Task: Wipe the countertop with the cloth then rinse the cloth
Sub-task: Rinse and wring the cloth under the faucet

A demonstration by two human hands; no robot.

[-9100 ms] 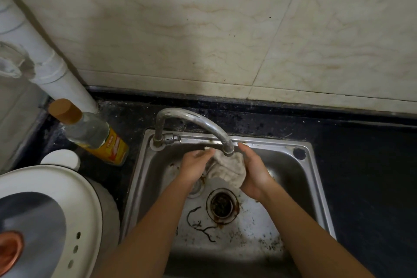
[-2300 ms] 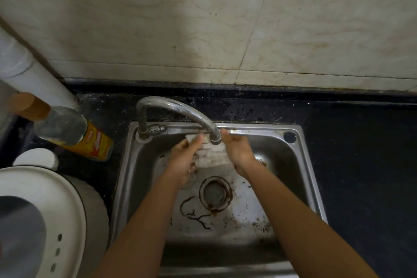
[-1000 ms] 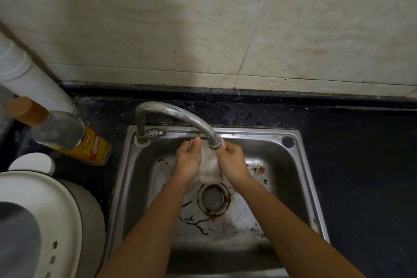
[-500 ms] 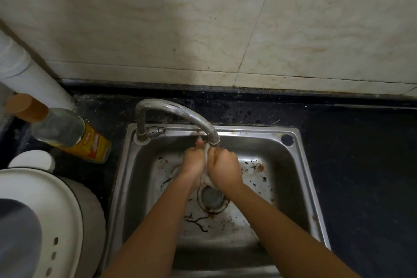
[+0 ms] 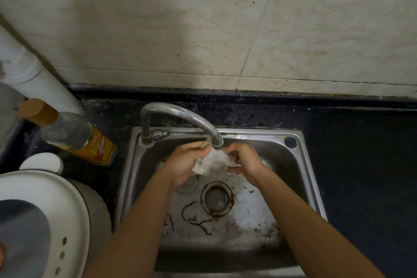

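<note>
Centrally in frame, rinse step: I logged left hand [image 5: 184, 163] and right hand [image 5: 247, 160] pinching cloth [image 5: 212, 163] under tap [image 5: 198, 121]; next, I judged, wringing needed.

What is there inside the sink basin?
Inside the sink, the left hand and right hand hold the cloth below the faucet spout. Lower lie a rust-ringed drain and dark debris strands. The forearms cover part of the bottom.

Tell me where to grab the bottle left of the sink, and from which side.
Grip the bottle round its clear body above the label, coming from the sink side: the pipe and white lid likely block the other sides.
</note>
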